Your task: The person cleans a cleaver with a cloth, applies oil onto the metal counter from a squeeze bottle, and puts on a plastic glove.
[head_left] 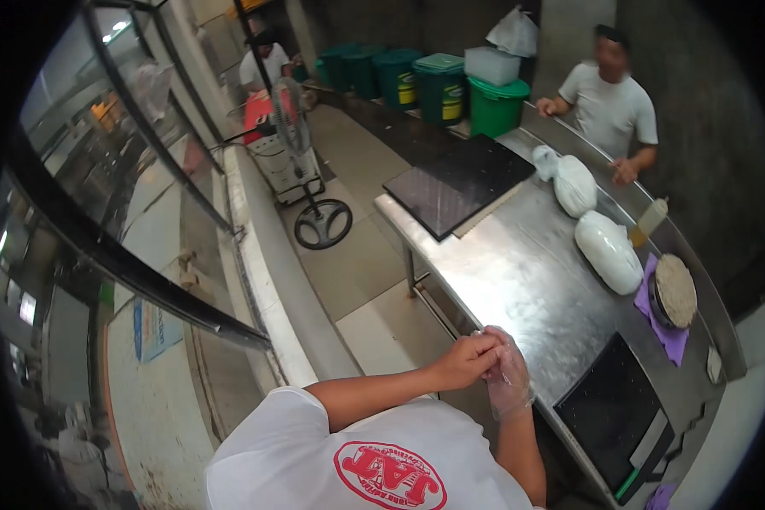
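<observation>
Well, my left hand [464, 363] and my right hand [507, 371] are together near the edge of the desk [557, 310]. The thin clear glove [512, 407] is on my right hand, maybe to keep it clean, and my left hand is curled up against its fingers. I cannot tell if it pinches the plastic. Over to the right, well apart from my hands, a round pan [660, 308] sits on a purple cloth [674, 345], maybe so it won't slip.

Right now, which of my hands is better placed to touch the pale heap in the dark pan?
Probably the right hand: it wears a clear glove and is nearer the pale heap. The left hand looks bare and sits farther.
</observation>
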`<state>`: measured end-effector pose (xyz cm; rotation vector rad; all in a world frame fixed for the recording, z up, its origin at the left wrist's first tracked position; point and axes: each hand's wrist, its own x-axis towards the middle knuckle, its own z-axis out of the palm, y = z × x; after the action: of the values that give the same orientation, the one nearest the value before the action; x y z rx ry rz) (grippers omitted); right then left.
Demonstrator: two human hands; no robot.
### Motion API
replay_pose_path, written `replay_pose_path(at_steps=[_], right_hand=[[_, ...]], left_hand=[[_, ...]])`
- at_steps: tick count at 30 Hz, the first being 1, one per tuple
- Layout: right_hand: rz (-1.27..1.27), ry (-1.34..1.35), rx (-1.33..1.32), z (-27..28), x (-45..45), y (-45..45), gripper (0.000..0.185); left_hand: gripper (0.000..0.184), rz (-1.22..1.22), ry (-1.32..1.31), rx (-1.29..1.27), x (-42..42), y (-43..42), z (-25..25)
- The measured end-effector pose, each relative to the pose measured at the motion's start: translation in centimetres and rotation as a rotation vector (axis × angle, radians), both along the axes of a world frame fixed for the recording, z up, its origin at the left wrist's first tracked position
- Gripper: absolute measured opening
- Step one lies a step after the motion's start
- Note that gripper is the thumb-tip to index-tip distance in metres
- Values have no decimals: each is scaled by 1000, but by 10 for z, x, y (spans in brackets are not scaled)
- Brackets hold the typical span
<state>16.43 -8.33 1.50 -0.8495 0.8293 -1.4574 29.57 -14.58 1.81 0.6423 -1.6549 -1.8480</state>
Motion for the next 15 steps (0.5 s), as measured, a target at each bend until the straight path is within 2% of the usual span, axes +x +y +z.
replay_pose_path(at_steps=[1,2,3,4,6,9,11,12,13,15], right_hand=[[48,15,-30,7,6,-10,63],[98,29,-59,14,11,-21,67],[133,28,-61,20,15,-31,67],[187,73,-169,28,22,-44,63],[296,99,-281,49,40,-69,59],[511,199,-414,101,67,-92,56],[604,415,-647,141,88,-98,67],[631,529,-776,159,96,-98,67],[655,587,-852,167,102,-97,66],[693,670,-974,180,113,-95,65]], left_hand=[[24,24,2,-3,7,-4,4],[21,116,0,-138,15,-7,8],[18,217,-8,-272,23,-10,13],[18,262,-17,-277,30,-15,20],[10,549,7,-788,49,-22,40],[8,738,28,-942,85,-18,73],[9,835,50,-1028,105,-10,101],[13,908,95,-1122,114,-6,108],[27,860,130,-1060,123,0,103],[29,905,24,-1124,133,7,106]])
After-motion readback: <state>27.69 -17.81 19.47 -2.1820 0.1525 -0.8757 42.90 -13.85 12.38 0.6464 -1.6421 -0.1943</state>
